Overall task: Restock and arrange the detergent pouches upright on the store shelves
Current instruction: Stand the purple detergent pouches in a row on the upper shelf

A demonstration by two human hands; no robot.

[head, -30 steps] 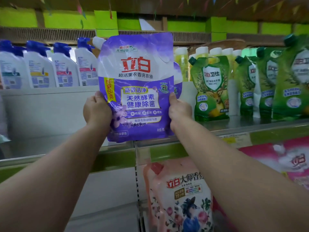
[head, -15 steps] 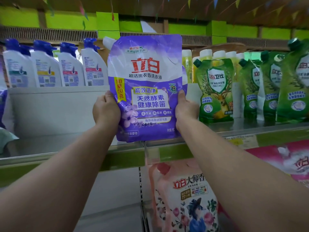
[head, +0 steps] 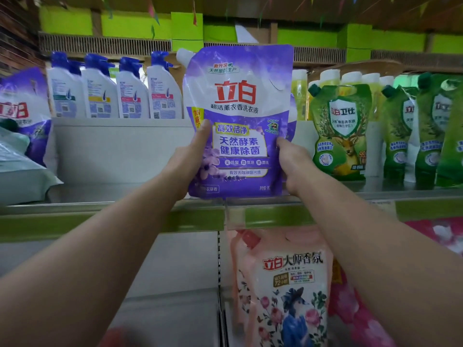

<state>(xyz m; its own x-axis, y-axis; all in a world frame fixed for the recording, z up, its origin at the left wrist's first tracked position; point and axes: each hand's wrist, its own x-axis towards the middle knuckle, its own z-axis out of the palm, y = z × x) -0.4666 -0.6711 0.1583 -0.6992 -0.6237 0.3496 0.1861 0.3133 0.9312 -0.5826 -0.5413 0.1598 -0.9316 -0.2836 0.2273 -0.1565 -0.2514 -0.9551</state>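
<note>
Both hands grip the purple pouch: left hand (head: 191,156) on one side edge, right hand (head: 292,162) on the other. The pouch (head: 240,116) stands upright between them, base at the shelf (head: 150,194) lip, open shelf beyond the hands.

Upper shelf (head: 140,194): metal deck, green front strip. On it, a purple pouch (head: 240,121) upright between the left hand (head: 190,159) and right hand (head: 293,164), base at the front edge. Right of the right hand: green pouches (head: 340,131), upright in a row. Left of the left hand: another purple pouch (head: 25,113). Lower shelf (head: 162,306), below the hands: pink floral pouch (head: 283,286), upright.
</note>
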